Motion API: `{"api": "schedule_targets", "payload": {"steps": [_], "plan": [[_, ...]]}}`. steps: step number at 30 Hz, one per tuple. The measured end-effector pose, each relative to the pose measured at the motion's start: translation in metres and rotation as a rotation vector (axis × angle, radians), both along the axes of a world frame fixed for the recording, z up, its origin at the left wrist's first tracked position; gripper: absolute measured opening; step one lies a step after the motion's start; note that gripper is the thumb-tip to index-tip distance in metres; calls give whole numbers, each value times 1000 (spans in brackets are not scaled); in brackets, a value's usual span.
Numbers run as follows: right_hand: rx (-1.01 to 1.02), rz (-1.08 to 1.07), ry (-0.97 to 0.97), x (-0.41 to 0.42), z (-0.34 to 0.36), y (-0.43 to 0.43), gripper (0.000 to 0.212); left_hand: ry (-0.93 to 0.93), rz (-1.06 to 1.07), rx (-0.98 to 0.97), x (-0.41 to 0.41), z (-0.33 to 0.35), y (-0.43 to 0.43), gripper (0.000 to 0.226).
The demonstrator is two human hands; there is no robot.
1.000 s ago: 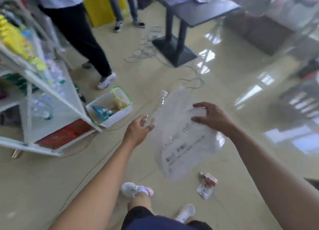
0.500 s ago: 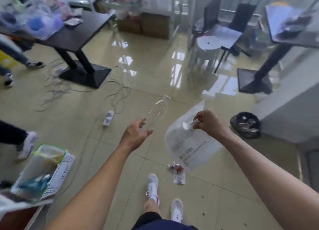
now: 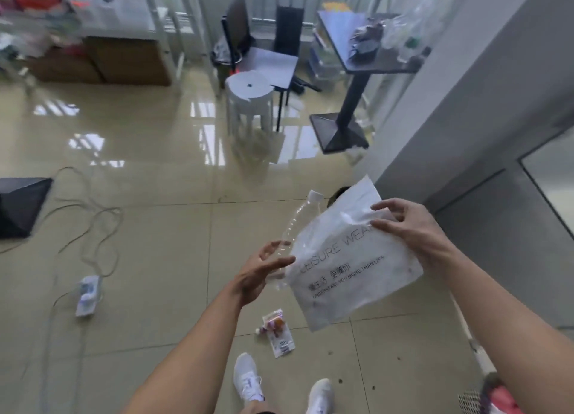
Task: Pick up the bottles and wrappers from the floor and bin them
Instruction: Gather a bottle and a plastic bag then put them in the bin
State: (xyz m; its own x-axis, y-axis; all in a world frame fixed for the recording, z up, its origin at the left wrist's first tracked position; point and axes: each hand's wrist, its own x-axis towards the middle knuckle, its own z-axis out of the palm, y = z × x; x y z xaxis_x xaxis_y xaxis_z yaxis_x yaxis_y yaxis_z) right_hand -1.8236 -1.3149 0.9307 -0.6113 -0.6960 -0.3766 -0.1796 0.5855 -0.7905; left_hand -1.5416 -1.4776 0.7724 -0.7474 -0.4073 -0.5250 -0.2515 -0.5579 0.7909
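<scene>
The plastic bag (image 3: 351, 267), raised since before, reads "LEISURE WEAR".

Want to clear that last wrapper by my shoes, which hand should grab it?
Probably left. The left hand only loosely holds the clear plastic bottle and hangs nearer the small printed wrapper; the right hand grips the white plastic bag.

1. Setting: an indoor workroom or office-type space, cluttered.
2. Evidence: glossy tiled floor (image 3: 174, 171); black pedestal table (image 3: 366, 56); black chairs (image 3: 289, 31); white stool (image 3: 250, 100); cardboard boxes (image 3: 124, 61); power strip (image 3: 88, 294) with loose cables.
</scene>
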Motion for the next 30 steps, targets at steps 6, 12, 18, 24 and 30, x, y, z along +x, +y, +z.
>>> {"api": "schedule_targets", "payload": {"steps": [6,12,18,24,30], "plan": [[-32,-230,-140,-53,-17,66,46,-5,-119,-34,-80,8,7,62],[22,-178,-87,-108,-40,113,49,-117,-203,-250,-153,18,36,78],[158,-19,-125,-204,-62,172,35,-167,-269,-227,-222,19,83,83],[167,30,129,-282,-91,203,14,-178,-262,-237,-285,22,123,62],[69,37,-92,-327,-97,192,34,-219,-149,-210,-327,17,129,50]]}}
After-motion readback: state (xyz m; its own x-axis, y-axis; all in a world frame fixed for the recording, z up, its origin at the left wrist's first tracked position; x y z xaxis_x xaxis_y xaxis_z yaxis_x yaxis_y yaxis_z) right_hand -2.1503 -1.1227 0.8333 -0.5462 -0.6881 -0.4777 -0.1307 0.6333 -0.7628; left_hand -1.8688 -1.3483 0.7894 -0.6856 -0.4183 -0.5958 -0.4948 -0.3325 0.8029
